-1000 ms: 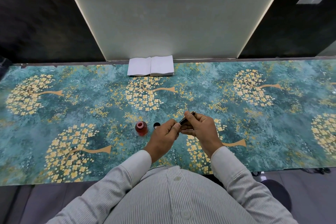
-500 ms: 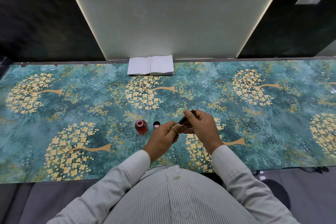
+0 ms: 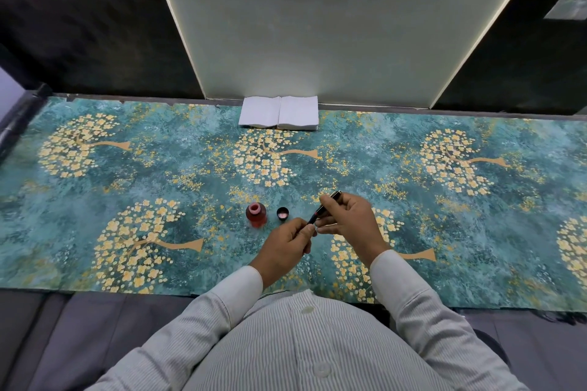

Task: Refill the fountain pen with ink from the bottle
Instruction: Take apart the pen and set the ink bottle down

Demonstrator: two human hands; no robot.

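Note:
A small bottle of red ink (image 3: 256,214) stands uncapped on the patterned table cover. Its black cap (image 3: 282,213) lies upturned just to the right of it. My right hand (image 3: 347,225) holds the black fountain pen (image 3: 324,206) above the table, to the right of the cap, with the pen slanting up and away. My left hand (image 3: 287,244) pinches the pen's lower end, where a short red part shows. Both hands hide most of the pen.
A teal table cover (image 3: 190,181) with golden trees spans the whole table. An open white notebook (image 3: 279,112) lies at the back edge against a pale wall panel. My striped shirt and sleeves fill the foreground.
My hands have drawn slightly apart along the pen, and a short red section now shows between them. The bottle and cap have not moved.

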